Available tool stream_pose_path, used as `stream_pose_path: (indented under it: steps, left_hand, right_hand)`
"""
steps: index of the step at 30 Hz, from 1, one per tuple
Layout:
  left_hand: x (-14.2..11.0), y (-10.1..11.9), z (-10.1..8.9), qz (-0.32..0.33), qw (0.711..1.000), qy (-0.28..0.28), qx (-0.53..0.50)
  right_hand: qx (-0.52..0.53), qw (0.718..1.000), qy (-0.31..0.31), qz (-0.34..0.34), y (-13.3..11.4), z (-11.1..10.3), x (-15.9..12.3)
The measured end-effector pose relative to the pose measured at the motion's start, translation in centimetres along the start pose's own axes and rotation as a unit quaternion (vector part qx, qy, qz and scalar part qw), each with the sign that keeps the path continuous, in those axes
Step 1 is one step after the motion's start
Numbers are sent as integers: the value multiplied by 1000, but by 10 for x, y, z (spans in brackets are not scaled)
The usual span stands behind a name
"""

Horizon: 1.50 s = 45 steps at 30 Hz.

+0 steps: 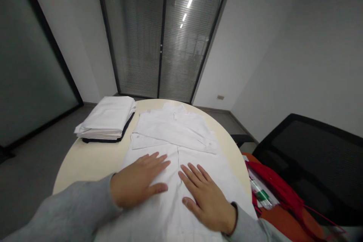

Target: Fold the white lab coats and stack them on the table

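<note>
A white button-front shirt lies spread on the round table, collar at the far side. Its sleeves are folded across the chest, with buttoned cuffs at both sides. My left hand rests flat on the left half of the shirt's body, fingers stretched out. On the right half, beside the front placket, my right hand lies palm down with fingers apart. Neither hand grips the cloth. The lower part of the shirt reaches toward me, with some soft creases between my hands.
A stack of folded white cloth with a dark layer at the bottom stands at the table's left back edge. The cream tabletop is round. To the right, a black mesh chair holds a red bag and a clear plastic packet.
</note>
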<state>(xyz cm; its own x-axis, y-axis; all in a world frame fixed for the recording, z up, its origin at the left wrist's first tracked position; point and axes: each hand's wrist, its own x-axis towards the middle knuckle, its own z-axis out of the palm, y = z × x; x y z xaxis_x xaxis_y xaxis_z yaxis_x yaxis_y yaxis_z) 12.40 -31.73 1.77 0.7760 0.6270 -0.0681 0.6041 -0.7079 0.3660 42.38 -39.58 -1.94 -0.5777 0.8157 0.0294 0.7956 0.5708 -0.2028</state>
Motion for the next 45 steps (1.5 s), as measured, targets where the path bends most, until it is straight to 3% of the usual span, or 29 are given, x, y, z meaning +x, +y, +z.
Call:
stream_pose_path:
  steps: [4,8,13,19,22,26,30,34,37,41,45]
  left_hand:
    - [81,-15,1,-34,997,53,49]
    - [123,-35,16,-76,990,83,79]
    - [128,-54,36,-78,988,93,92]
    - [126,-56,37,-72,988,98,100]
    - [126,-55,36,-74,987,94,108]
    - [126,-56,37,-67,987,98,110]
    - [126,-59,40,-60,986,113,106]
    - [125,-57,43,-60,984,127,107]
    - [125,-53,37,-73,978,155,121]
    - [143,-58,9,-117,961,211,138]
    - [184,-90,-27,-243,933,228,134]
  right_hand:
    - [8,1000,-2,9,-9,0,-1]
    - [23,999,-3,36,-20,-1,-1]
    - [46,998,3,48,-24,3,-2]
    - [68,997,-22,43,-14,4,-2]
    - [91,992,-76,31,-10,-16,3]
    - [113,984,-135,32,-1,-64,28]
    - [166,983,-48,69,25,-88,68]
    - [155,986,56,26,58,-59,103]
    - [69,995,55,35,72,-25,120]
    - [5,997,38,64,77,-1,127]
    - [-4,996,52,65,76,0,125]
